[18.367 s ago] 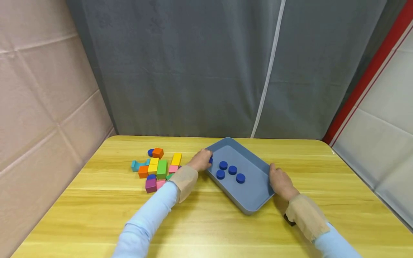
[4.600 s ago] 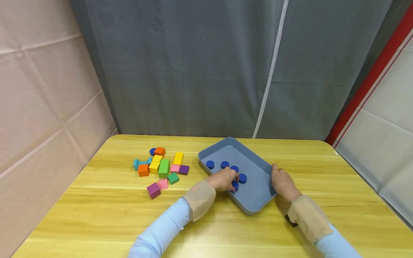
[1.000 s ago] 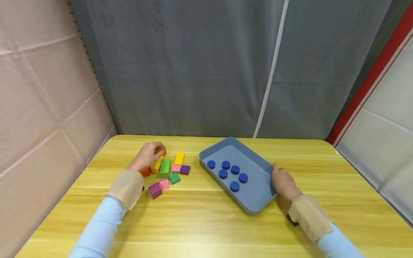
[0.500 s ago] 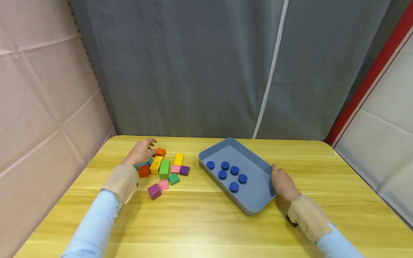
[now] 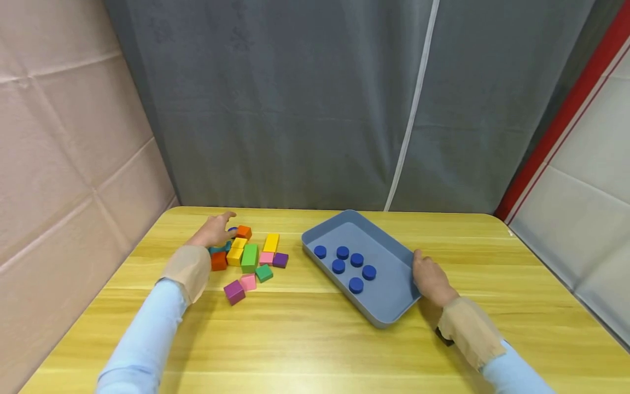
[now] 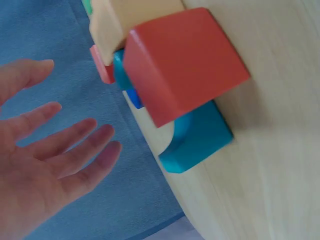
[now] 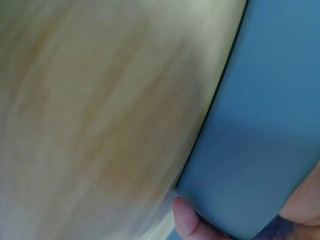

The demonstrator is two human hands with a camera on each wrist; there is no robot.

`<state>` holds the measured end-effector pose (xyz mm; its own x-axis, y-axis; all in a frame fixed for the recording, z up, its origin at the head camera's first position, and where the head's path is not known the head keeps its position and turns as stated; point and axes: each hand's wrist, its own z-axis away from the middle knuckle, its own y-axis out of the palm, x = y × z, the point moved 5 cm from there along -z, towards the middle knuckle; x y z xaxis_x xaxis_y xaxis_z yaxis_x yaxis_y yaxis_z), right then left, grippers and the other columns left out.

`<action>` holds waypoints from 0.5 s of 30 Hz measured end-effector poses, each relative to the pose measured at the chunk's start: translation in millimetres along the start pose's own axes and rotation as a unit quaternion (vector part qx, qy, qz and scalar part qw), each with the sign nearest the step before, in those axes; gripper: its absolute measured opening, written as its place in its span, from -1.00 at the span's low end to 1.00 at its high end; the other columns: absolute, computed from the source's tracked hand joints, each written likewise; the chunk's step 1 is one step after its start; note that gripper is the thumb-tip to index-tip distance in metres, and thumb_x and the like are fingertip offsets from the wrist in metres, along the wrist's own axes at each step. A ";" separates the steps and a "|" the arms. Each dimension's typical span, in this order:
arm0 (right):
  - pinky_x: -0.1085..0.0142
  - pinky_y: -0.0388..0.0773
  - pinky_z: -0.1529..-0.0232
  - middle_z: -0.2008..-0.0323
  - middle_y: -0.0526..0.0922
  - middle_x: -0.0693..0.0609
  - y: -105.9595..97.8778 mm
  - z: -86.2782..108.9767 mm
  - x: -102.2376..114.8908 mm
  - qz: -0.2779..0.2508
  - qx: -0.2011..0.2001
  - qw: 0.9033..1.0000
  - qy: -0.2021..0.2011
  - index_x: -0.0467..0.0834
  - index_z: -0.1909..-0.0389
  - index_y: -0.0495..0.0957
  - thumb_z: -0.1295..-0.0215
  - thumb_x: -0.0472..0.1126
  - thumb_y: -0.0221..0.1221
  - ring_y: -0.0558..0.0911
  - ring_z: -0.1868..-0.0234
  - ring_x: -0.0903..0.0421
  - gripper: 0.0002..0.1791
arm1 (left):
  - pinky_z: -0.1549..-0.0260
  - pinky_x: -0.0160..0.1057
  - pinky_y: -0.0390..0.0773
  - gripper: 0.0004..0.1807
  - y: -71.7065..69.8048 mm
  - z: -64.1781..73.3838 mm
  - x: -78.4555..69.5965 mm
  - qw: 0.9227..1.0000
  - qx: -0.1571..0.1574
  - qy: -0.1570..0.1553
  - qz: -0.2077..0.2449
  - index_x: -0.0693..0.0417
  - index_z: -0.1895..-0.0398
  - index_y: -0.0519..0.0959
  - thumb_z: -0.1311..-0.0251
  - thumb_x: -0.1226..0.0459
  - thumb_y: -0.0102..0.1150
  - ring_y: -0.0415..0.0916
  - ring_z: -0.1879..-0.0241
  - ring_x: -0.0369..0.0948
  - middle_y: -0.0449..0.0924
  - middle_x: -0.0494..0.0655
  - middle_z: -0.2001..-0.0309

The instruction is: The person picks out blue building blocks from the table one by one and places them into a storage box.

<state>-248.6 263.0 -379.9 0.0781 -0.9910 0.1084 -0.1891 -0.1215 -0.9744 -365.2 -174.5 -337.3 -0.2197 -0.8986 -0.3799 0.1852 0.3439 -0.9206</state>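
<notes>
My left hand (image 5: 211, 231) hovers at the back left of the blocks with fingers spread, holding nothing. Beside its fingertips, a blue disc (image 5: 232, 230) shows partly, next to an orange block (image 5: 244, 232). The left wrist view has the hand (image 6: 60, 155) apart from a red-orange block (image 6: 185, 65) and a teal arch block (image 6: 200, 140). On the table's right half, my right hand (image 5: 433, 278) grips the near right side of a grey-blue tray (image 5: 391, 295). Its fingers curl at the tray's corner in the right wrist view. Several blue discs (image 5: 356, 260) lie in the tray.
Yellow blocks (image 5: 236, 256), a green block (image 5: 249, 258), pink blocks (image 5: 248, 282), purple blocks (image 5: 234, 292) and a dark green block (image 5: 264, 272) lie close together on the wooden table (image 5: 295, 350). A grey curtain (image 5: 285, 109) hangs behind.
The tray holds more blue discs than at first, and one has gone from beside the purple block. Lately my left hand went from the tray to the back-left blocks, its fingers spreading. The right stays.
</notes>
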 end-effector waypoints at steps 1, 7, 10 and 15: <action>0.12 0.45 0.69 0.60 0.38 -0.32 0.1 0.1 -0.3 0.000 0.000 1.000 0.000 -0.49 0.29 0.18 0.00 -0.54 0.01 0.50 0.63 -0.18 -0.74 | -0.04 0.16 0.24 -0.42 1.4 -1.3 0.8 1.000 0.005 -0.003 -0.006 0.35 -0.26 0.06 -0.26 0.23 -0.09 0.20 -0.05 0.24 0.18 0.46 -0.14; 0.11 0.45 0.68 0.60 0.38 -0.32 0.0 0.2 -0.2 -0.004 0.001 1.000 0.000 -0.49 0.27 0.18 -0.02 -0.54 -0.03 0.50 0.63 -0.19 -0.77 | -0.08 0.19 0.17 -0.42 9.0 -6.7 4.0 0.998 0.045 -0.017 -0.027 0.34 -0.29 0.02 -0.26 0.26 -0.14 0.19 -0.08 0.24 0.12 0.48 -0.17; 0.11 0.46 0.68 0.59 0.38 -0.32 -0.4 0.7 0.8 -0.007 0.004 1.000 0.002 -0.49 0.27 0.17 -0.02 -0.55 -0.03 0.50 0.62 -0.19 -0.76 | -0.10 0.17 0.15 -0.40 12.6 -7.2 4.5 0.997 0.068 -0.031 -0.027 0.33 -0.30 -0.01 -0.24 0.29 -0.14 0.19 -0.08 0.23 0.10 0.47 -0.18; 0.12 0.46 0.68 0.58 0.38 -0.33 -0.4 0.8 1.7 -0.009 0.010 1.000 0.004 -0.48 0.27 0.16 -0.02 -0.55 -0.03 0.50 0.62 -0.18 -0.75 | -0.13 0.15 0.12 -0.39 17.1 -10.3 8.8 0.993 0.098 -0.054 -0.033 0.34 -0.31 -0.05 -0.23 0.31 -0.17 0.13 -0.14 0.23 0.04 0.47 -0.21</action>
<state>-247.6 261.4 -379.4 0.0728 -0.9892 0.1270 -0.1682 -0.1377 -0.9761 -373.8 -173.7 -357.3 -0.1349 -0.9453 -0.2969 0.3593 0.2325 -0.9038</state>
